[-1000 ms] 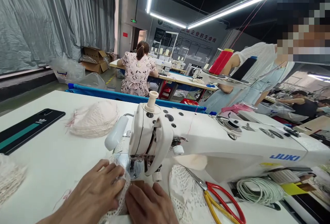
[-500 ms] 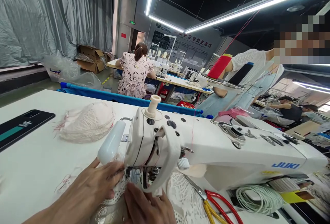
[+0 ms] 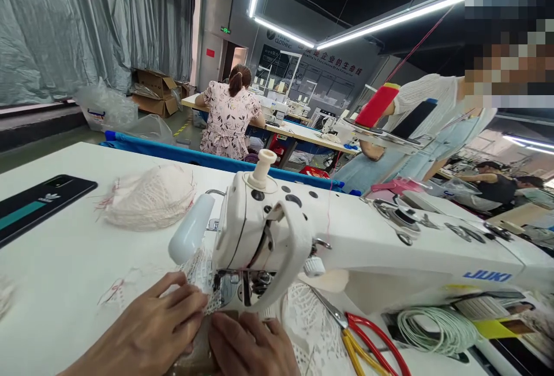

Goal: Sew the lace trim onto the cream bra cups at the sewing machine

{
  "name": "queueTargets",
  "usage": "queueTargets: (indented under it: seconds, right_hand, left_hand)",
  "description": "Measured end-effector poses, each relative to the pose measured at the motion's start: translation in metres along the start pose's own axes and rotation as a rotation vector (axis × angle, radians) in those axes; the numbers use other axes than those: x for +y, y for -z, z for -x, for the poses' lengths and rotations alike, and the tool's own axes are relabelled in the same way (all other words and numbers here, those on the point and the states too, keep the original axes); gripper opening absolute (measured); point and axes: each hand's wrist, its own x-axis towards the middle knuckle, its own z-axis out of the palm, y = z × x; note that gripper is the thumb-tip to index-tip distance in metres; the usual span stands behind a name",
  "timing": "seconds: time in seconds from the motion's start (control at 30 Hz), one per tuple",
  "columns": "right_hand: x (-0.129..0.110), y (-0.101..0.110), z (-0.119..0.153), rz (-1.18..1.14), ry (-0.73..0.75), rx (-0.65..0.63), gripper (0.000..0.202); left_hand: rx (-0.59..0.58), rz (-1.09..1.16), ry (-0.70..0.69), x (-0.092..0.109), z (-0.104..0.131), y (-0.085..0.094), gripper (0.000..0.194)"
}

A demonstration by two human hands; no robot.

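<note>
White lace fabric (image 3: 199, 271) runs under the needle area of a white sewing machine (image 3: 268, 229). My left hand (image 3: 167, 321) is closed on the lace just left of the presser foot, with fingers bent and pinched together. Close in front of the foot, my right hand (image 3: 253, 341) is also closed on the fabric, its fingertips pressed down and partly hidden. The fabric under both palms is mostly covered. More lace (image 3: 305, 318) spreads out to the right of my right hand, under the machine arm.
Scissors (image 3: 346, 324) with red and yellow handles lie at right, beside a coil of pale cord (image 3: 435, 330). A lace cup-shaped stack (image 3: 151, 200) and a phone (image 3: 47, 203) rest at left. Thread cones (image 3: 377, 106) stand behind the machine. Two people (image 3: 229, 111) are nearby.
My left hand has drawn back a little from the presser foot and its fingers have curled more. My right hand stays almost in place. The view has shifted slightly.
</note>
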Motion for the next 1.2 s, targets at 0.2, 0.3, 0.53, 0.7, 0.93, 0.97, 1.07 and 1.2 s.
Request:
queueTargets:
  seconds: [0.2, 0.3, 0.53, 0.7, 0.93, 0.97, 1.07, 1.2]
  right_hand:
    - [-0.001, 0.005, -0.004, 0.002, -0.018, 0.017, 0.049]
    - [-0.003, 0.000, -0.002, 0.013, -0.023, 0.059, 0.046]
    - [-0.007, -0.019, 0.007, 0.032, -0.096, 0.204, 0.043]
    - [-0.009, -0.024, 0.010, 0.044, -0.150, 0.247, 0.049]
    - [-0.011, -0.016, 0.008, 0.058, -0.150, 0.139, 0.053]
    - [-0.009, -0.011, 0.006, 0.036, -0.125, 0.078, 0.054]
    - [-0.001, 0.007, 0.000, -0.037, -0.005, -0.147, 0.050]
    - [0.007, 0.019, -0.003, -0.093, 0.039, -0.243, 0.052]
  left_hand:
    - [0.027, 0.064, -0.016, 0.005, -0.006, 0.015, 0.016]
    - [-0.045, 0.027, 0.009, 0.006, -0.003, 0.013, 0.013]
    - [0.007, -0.030, -0.026, 0.003, 0.001, 0.000, 0.017]
    - [-0.021, -0.032, -0.017, 0.004, -0.001, 0.006, 0.013]
    - [-0.021, -0.023, -0.005, 0.006, -0.001, 0.003, 0.017]
    - [-0.018, -0.021, -0.003, 0.006, 0.000, 0.002, 0.016]
    - [-0.033, 0.028, 0.001, 0.004, 0.000, 0.009, 0.016]
    - [-0.055, 0.168, 0.107, 0.002, 0.005, 0.037, 0.022]
